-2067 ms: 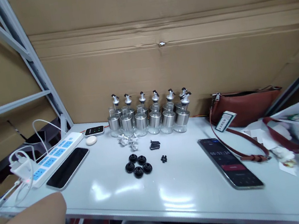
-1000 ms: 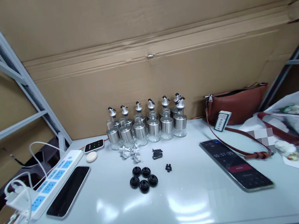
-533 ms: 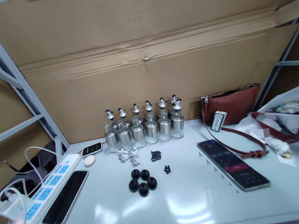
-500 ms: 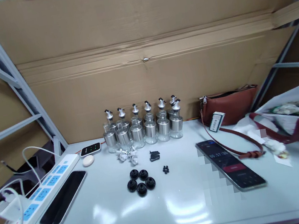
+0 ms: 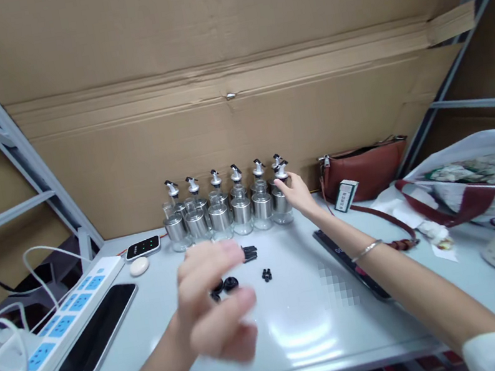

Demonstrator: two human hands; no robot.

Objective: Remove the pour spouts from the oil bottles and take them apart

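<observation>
Two rows of glass bottles with steel sleeves (image 5: 242, 211) stand at the back of the table. The rear ones carry silver pourer spouts with black flaps; most front ones have bare glass necks. My right hand (image 5: 295, 193) reaches the front-row bottle at the right end (image 5: 282, 208), which has a spout, thumb and fingers closed around its upper part. In mid-air over the table's middle, my left hand (image 5: 217, 301) is slightly blurred, fingers curved and apart from the thumb, holding nothing. It covers most of the black round caps (image 5: 230, 284) and the loose silver spout parts.
Small black pieces (image 5: 267, 275) and black tubes (image 5: 250, 253) lie in the middle. At left are a power strip (image 5: 58, 331), a phone (image 5: 98, 331) and a small black device (image 5: 143, 247). At right, a brown handbag (image 5: 368, 171) and a second phone (image 5: 334, 247), partly under my right forearm.
Both my hands have come into view. The right has gone out to the end bottle and closed on it; the left has risen over the table's middle. The view has shifted slightly.
</observation>
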